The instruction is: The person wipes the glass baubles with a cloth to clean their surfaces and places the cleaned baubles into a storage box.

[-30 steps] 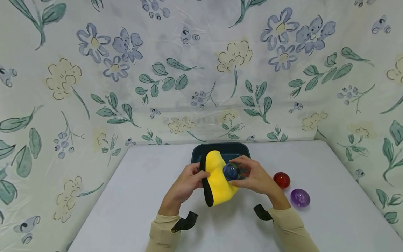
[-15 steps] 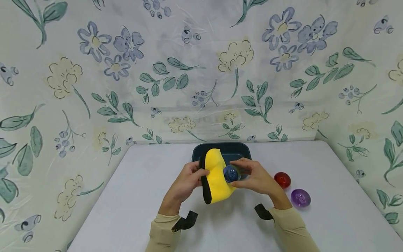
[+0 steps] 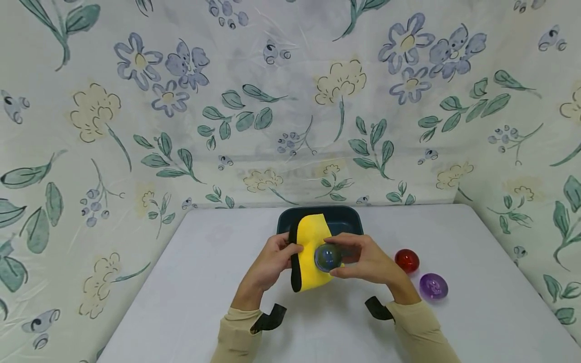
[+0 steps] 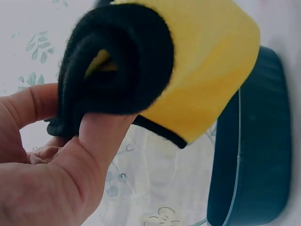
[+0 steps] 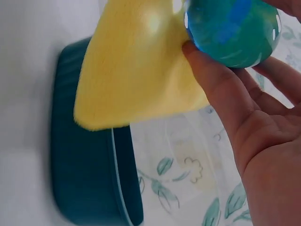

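Note:
A yellow cloth (image 3: 310,269) with a black edge is held up in my left hand (image 3: 272,262), the thumb and fingers pinching its black side. In the left wrist view the black side of the cloth (image 4: 141,56) is rolled into a loop above the thumb. My right hand (image 3: 369,259) grips a clear blue glass ball (image 3: 328,257) between thumb and fingers, in front of the cloth's yellow face. The right wrist view shows the ball (image 5: 233,33) against the yellow cloth (image 5: 141,70), a fingertip beside both.
Behind the cloth stands a dark teal rectangular dish (image 3: 345,217) near the table's far edge. A red ball (image 3: 407,260) and a purple ball (image 3: 433,286) lie on the white table (image 3: 204,282) to the right. A floral sheet (image 3: 290,101) hangs behind.
The glass ball in my right hand has moved slightly left and down across the cloth, and it has turned. The cloth has shifted and tilted a little. The left hand stays nearly still.

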A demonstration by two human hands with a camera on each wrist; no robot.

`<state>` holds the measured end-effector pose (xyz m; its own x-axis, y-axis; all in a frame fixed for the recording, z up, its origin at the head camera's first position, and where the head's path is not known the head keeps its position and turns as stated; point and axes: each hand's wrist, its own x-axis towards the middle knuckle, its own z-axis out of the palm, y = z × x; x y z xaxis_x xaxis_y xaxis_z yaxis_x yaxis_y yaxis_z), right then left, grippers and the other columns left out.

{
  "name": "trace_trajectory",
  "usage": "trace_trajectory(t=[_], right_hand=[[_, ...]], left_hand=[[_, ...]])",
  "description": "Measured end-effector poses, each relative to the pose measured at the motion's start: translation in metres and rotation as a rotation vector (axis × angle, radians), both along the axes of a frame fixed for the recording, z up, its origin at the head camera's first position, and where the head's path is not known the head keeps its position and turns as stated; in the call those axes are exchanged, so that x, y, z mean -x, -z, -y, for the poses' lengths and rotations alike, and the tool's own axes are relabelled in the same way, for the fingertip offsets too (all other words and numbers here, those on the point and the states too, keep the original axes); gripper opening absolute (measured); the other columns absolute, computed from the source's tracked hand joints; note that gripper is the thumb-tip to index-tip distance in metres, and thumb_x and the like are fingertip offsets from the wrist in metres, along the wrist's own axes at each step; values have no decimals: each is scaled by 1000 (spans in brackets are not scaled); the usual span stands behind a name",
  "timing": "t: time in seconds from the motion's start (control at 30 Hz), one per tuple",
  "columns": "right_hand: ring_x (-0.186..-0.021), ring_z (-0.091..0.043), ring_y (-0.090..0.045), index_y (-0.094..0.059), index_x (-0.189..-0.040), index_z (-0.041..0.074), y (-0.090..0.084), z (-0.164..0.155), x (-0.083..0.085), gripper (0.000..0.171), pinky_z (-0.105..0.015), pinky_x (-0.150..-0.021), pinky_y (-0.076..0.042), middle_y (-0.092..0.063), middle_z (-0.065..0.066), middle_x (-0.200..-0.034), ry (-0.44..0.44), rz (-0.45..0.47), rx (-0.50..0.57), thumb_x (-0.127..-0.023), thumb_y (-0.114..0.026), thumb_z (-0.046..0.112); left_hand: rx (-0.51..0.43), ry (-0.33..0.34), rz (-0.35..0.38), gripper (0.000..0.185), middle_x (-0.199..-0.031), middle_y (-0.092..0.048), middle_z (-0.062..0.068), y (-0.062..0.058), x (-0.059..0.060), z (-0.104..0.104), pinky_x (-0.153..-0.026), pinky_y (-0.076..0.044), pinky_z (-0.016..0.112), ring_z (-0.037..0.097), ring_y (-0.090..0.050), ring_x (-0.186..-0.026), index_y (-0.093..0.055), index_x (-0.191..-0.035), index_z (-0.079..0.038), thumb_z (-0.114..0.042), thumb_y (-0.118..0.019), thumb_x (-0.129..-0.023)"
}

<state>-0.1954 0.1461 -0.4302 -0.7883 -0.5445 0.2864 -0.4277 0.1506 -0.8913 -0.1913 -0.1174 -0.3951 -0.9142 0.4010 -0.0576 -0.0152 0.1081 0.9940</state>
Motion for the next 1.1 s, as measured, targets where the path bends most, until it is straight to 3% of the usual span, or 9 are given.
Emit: trace_trajectory(t=[0.5, 0.7, 0.83, 1.1], right_hand=[[-116, -18, -70, -63, -139, 4, -3, 5, -4, 59, -33, -97, -61, -64, -18, -134, 6, -57, 98, -83, -82, 5], [-122, -22, -68, -65, -137, 5, -4, 4, -3, 58, -28, -103, -57, -66, -17, -138, 55, -78, 98, -82, -83, 5], [-128, -24, -67, -65, -137, 4, -4, 4, -1, 58, -35, -110, -53, -66, -17, -139, 84, -71, 88, -82, -84, 5], [-124, -35, -67, -63, -138, 2, 2, 5, 3, 59, -37, -108, -55, -66, -18, -138, 159, -56, 66, -83, -83, 5]], left_hand=[[20, 39, 40, 41, -119, -69, 16, 6, 1, -2, -95, -63, 38, 17, -75, -97, -52, -136, 10, -15, -49, -104], [29, 46, 42, 40, -116, -70, 16, 6, 1, -3, -93, -63, 39, 18, -76, -96, -53, -134, 11, -14, -49, -103], [38, 43, 39, 39, -117, -70, 19, 6, 1, -3, -93, -63, 40, 20, -76, -97, -54, -133, 11, -14, -49, -103], [53, 42, 45, 39, -121, -68, 25, 6, 1, -4, -93, -63, 41, 23, -76, -101, -54, -131, 12, -13, -50, -103]])
